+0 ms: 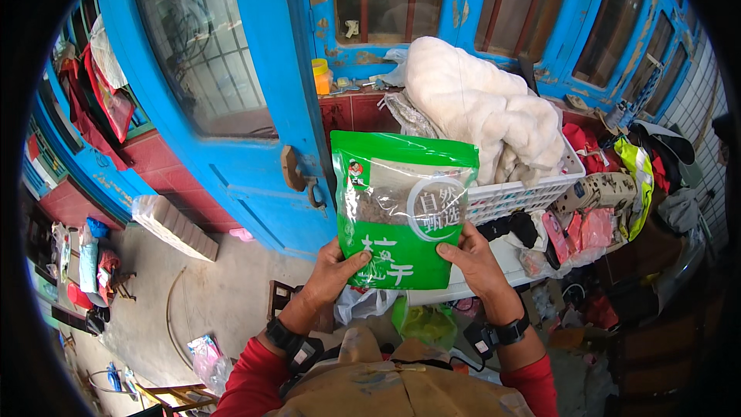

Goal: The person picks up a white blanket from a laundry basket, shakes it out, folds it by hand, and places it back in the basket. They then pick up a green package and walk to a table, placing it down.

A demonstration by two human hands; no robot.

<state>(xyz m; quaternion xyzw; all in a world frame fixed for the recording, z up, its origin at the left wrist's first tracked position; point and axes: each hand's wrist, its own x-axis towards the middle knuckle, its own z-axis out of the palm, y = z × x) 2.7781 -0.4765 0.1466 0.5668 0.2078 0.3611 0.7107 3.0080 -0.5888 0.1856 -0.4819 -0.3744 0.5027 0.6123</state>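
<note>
Both of my hands hold up a green plastic food pouch (399,255) with a clear window, through which dark brown dried contents show. It bears printed writing and looks flat and upright, its top edge unheld. My left hand (333,266) grips the lower left side, thumb on the front. On the lower right side, my right hand (472,255) pinches the edge the same way, its thumb also in front. The fingers behind the pouch are mostly hidden. Beyond it, a white plastic basket (521,191) carries a thick cream fleece blanket (474,92).
A blue door (260,185) with a wooden handle stands at the left. On the sill is an orange jar (322,76). Clothes and a yellow reflective vest (634,185) are heaped at right. Below lie a green plastic bag (425,324) and a white bag (365,304). A wrapped pack (173,229) rests leftward.
</note>
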